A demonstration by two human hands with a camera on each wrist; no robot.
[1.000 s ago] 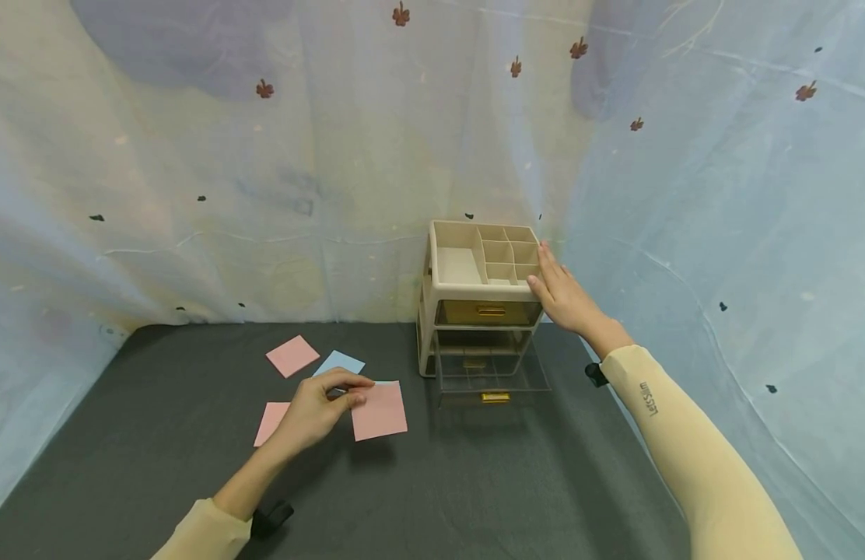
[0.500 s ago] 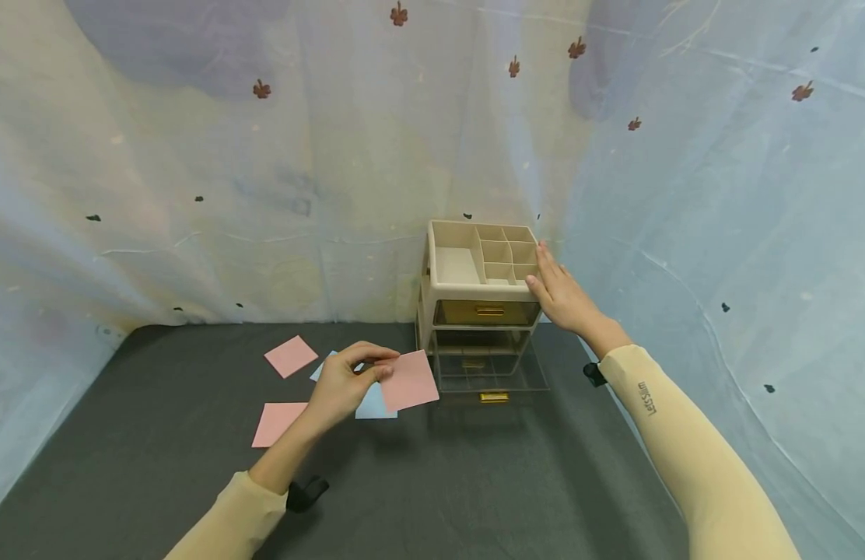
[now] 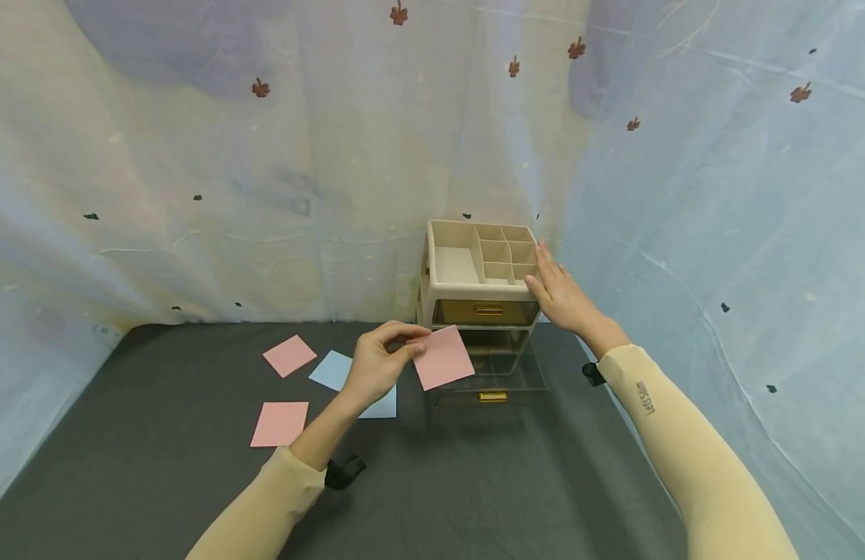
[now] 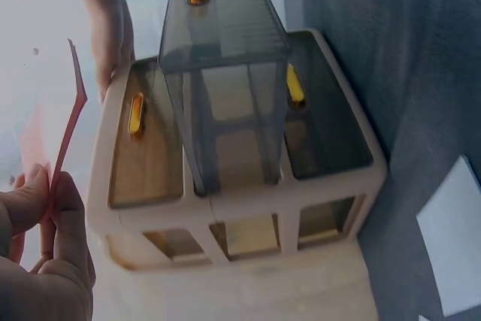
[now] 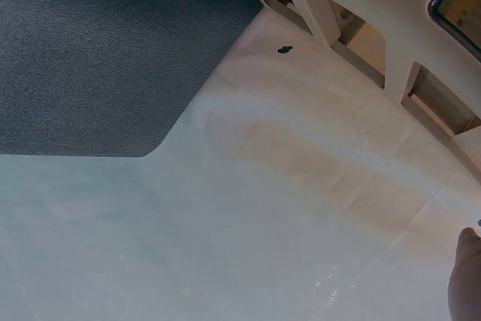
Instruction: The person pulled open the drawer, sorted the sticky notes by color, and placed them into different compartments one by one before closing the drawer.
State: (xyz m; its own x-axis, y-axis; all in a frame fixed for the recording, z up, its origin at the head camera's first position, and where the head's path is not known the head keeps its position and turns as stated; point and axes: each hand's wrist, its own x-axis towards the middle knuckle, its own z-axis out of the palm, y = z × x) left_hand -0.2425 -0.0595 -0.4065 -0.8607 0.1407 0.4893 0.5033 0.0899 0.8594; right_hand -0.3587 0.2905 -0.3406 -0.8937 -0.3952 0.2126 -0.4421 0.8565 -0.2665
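Between thumb and fingers the left hand [image 3: 378, 364] pinches a pink paper square [image 3: 445, 359], held in the air before the pulled-out clear drawer [image 3: 523, 373] of a beige drawer organizer [image 3: 474, 291]. In the left wrist view the pink paper [image 4: 69, 129] looks bent, beside the organizer [image 4: 199, 212]. The right hand [image 3: 569, 299] rests with straight fingers on the organizer's top right edge. Only a bit of the right hand [image 5: 466, 280] shows in the right wrist view.
Two pink squares [image 3: 289, 356] [image 3: 280, 424] lie on the dark table [image 3: 152, 467] at the left. Two blue squares [image 3: 332, 369] [image 3: 382, 404] lie near the left forearm, partly hidden by it. A patterned curtain [image 3: 362, 155] hangs behind and at the sides.
The left hand has moved right and away from the body with the pink square, uncovering more of the blue and pink squares on the table. The right hand stays on the organizer.
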